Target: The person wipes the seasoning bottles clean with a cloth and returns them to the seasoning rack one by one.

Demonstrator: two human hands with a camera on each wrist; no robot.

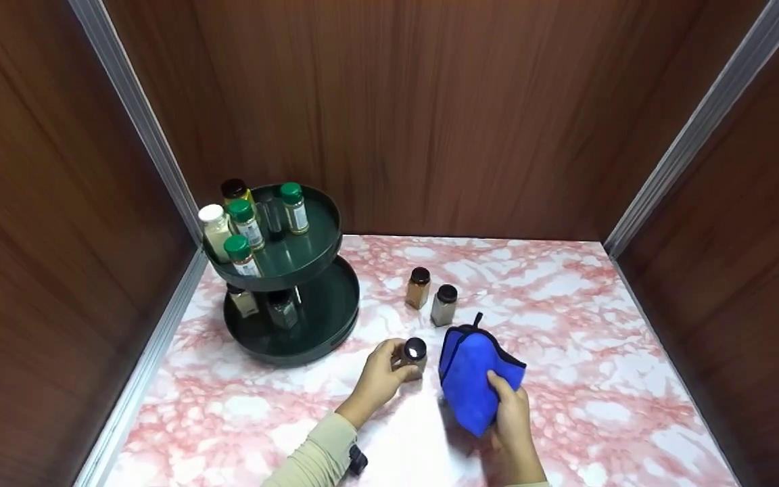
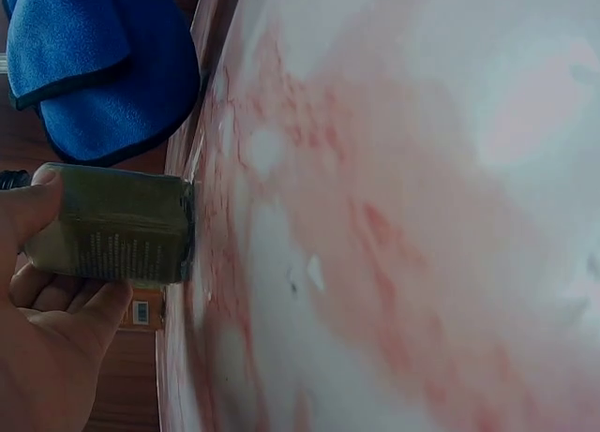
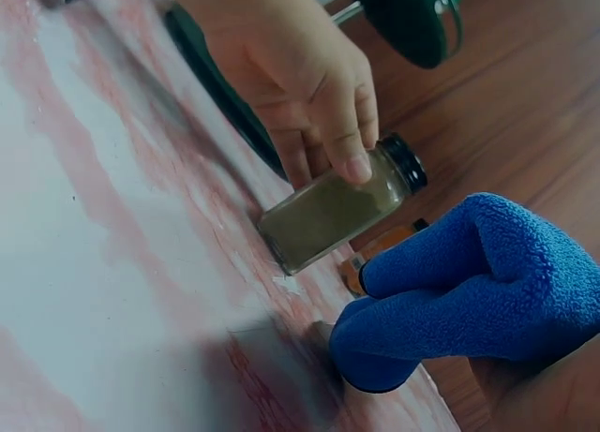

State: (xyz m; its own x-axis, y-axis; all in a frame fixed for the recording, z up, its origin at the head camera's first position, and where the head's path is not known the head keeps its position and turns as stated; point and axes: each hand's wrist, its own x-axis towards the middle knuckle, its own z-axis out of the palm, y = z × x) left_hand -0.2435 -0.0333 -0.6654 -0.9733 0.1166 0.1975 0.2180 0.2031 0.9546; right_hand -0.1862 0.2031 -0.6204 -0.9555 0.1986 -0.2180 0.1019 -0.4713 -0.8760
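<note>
Near the front middle of the marbled table, my left hand (image 1: 377, 379) holds a square glass spice jar (image 1: 415, 362) with a black cap, thumb on one side and fingers on the other. The jar stands upright, its base right at the tabletop, and greenish-brown powder shows through the glass (image 3: 328, 216). Small print covers one face of it in the left wrist view. To the right, my right hand (image 1: 514, 416) grips a folded blue cloth (image 1: 472, 379) with dark edging and a small loop, thumb on top. The cloth hangs over the table beside the jar.
Two more black-capped spice jars, one orange-brown (image 1: 418, 291) and one greyish (image 1: 443, 310), stand behind the hands. A dark green two-tier round rack (image 1: 325, 318) at the left bears several bottles, some green-capped. Wood-grain panels (image 1: 389, 122) enclose the table's back and sides.
</note>
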